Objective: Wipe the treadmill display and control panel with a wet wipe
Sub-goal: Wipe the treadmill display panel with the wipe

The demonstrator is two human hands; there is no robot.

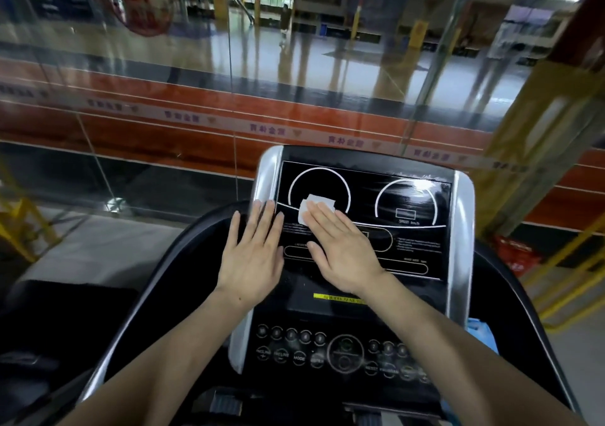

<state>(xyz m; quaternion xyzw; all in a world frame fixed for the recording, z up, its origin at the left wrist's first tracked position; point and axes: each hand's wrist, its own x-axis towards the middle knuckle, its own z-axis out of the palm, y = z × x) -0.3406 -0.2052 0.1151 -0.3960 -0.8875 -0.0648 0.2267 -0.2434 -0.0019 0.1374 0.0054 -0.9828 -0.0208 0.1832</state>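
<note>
Right hand (pixel 343 249): flat, fingers straight and together, pressing a folded white wet wipe (pixel 316 208) onto the glossy black treadmill display (pixel 415 229), at the lower edge of the left white dial ring. Left hand (pixel 253 249): flat, fingers extended, holding nothing, resting on the display's left edge beside the silver side trim (pixel 266 176). Below: black control panel with round buttons (pixel 343 353); yellow warning strip (pixel 337 298) between display and panel.
</note>
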